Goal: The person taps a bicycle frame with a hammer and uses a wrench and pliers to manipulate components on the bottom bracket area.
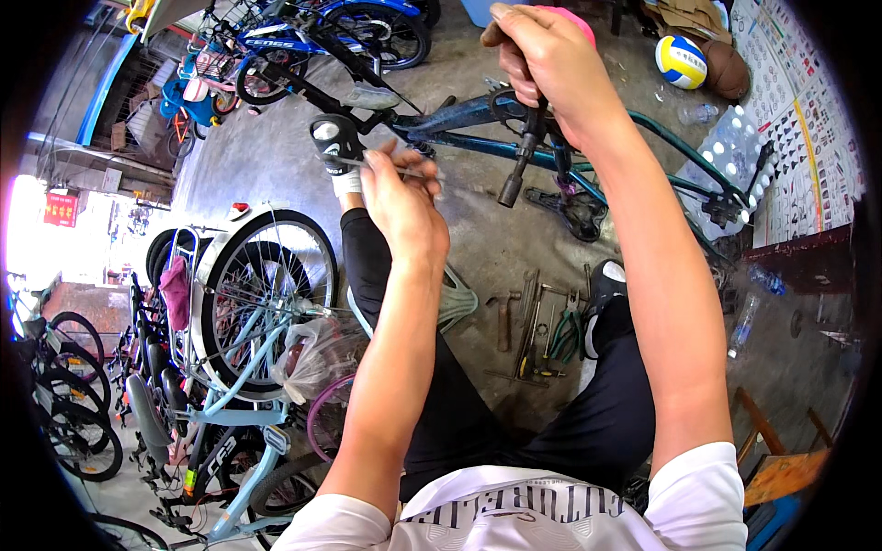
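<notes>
My left hand point(404, 197) is raised near my shoe, its fingers closed around a thin, flat metal piece point(418, 172) that is partly blurred. My right hand point(551, 69) is closed and held higher, to the right. Below its fingers hangs a dark metal tool point(522, 161) with a cylindrical end; the hand hides its upper part. Beneath and behind both hands, a dark teal bicycle frame point(459, 115) lies across the floor, stripped of wheels as far as I can see. A crank and pedal point(570, 216) show below the frame tube.
Pliers point(569, 331), a hammer point(504, 323) and several other hand tools lie between my feet. Light blue bicycles point(248, 367) crowd the left. At the right are a volleyball point(681, 61), a brown ball point(726, 69), wrapped bottles point(726, 151) and a wooden stool point(781, 473).
</notes>
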`<state>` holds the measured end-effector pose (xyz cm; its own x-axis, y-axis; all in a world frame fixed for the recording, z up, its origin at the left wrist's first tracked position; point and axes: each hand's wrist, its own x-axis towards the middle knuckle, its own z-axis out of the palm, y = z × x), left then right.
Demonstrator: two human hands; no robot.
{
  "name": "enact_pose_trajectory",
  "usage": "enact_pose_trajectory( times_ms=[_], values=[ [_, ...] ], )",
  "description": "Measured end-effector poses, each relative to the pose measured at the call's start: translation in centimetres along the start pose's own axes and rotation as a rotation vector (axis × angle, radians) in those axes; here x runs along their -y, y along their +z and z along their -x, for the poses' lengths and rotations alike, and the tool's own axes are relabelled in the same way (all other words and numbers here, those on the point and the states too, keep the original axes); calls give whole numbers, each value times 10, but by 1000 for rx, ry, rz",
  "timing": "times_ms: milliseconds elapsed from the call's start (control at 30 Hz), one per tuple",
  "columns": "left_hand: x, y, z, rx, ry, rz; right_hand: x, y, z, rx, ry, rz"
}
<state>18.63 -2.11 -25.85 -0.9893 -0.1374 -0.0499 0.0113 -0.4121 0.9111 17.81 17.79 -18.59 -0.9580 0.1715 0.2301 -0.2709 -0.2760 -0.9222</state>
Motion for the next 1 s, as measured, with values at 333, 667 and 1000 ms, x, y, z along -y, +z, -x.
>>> enact_pose_trajectory(
  times_ms=[333, 667, 1000],
  values=[
    [8, 73, 4, 447, 260, -84, 4, -5, 2, 1, -119, 75],
    [-9, 90, 22, 392, 887, -1021, 12, -8, 2, 266, -82, -125],
    [-27, 84, 21, 495, 779, -1220, 30, 2, -1, 272, -171, 52]
  ],
)
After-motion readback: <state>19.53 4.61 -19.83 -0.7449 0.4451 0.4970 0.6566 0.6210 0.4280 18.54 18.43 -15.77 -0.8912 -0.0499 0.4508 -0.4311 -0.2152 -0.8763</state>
